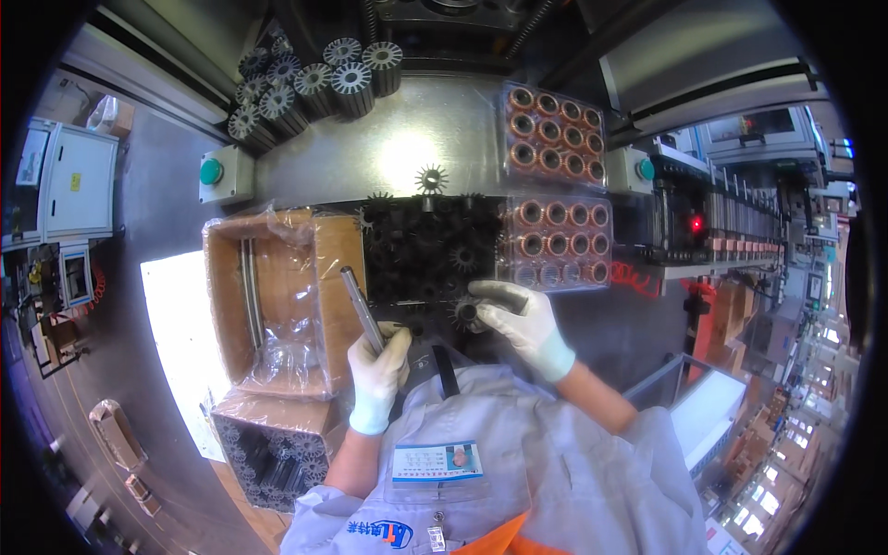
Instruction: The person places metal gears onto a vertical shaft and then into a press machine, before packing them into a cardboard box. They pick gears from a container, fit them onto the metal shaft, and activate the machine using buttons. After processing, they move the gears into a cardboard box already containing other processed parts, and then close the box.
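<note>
My left hand [379, 370], in a white glove, is closed around a grey metal shaft [363, 310] that slants up to the left. My right hand [525, 326], gloved too, pinches a small black star-shaped piece with thin spokes [464, 314]. Both hands are close to my body, at the near side of a dark bin [430, 250] heaped with similar black spoked pieces. One more spoked piece [431, 179] stands at the bin's far edge, by the metal worktop. To the left, a plastic-lined cardboard box [342, 301] contains a few long metal shafts [250, 291].
Slotted metal cores [351, 79] stand grouped at the worktop's far left. Right of the bin lie two clear trays [504, 139] of copper-ringed parts. Green buttons [212, 171] flank the worktop. A lower carton [277, 462] with slotted cores is near my left arm. Machinery [721, 222] stands right.
</note>
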`<state>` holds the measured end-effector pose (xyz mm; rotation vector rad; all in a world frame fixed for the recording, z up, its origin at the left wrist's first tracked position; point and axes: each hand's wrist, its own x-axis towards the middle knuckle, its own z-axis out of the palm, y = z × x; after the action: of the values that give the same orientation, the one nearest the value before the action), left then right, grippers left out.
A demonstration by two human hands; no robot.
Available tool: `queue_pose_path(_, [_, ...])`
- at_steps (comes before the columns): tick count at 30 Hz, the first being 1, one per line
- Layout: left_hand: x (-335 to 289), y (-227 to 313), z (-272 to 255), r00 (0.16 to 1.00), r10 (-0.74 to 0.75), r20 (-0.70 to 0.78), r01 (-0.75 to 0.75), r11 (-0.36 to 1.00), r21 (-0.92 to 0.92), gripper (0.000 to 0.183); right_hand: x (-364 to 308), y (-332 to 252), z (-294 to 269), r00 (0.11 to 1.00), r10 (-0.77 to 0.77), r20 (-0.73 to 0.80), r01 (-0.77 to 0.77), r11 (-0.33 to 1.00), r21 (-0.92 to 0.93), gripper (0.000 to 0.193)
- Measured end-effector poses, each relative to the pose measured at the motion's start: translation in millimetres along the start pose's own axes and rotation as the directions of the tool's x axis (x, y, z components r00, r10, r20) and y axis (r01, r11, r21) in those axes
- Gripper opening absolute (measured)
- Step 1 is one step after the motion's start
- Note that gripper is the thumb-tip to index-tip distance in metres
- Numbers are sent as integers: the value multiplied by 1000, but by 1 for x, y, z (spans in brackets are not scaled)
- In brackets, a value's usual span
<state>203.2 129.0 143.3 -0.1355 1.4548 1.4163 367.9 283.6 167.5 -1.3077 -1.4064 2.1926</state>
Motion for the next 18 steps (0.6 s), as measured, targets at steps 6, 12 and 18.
queue_pose_path(6, [-3, -5, 4, 999, 9, 42, -11, 999, 36, 12, -13, 11, -2, 1000, 10, -27, -7, 993, 121, 36])
queue_pose_path(12, [-7, -9, 9, 995, -1, 98, -3, 999, 41, 15, -25, 12, -8, 999, 1, -34, 1, 997, 80, 34])
queue_pose_path(18, [-9, -10, 20, 989, -1, 151, -9, 998, 65, 15, -38, 14, -14, 996, -49, -70, 54, 996, 75, 33])
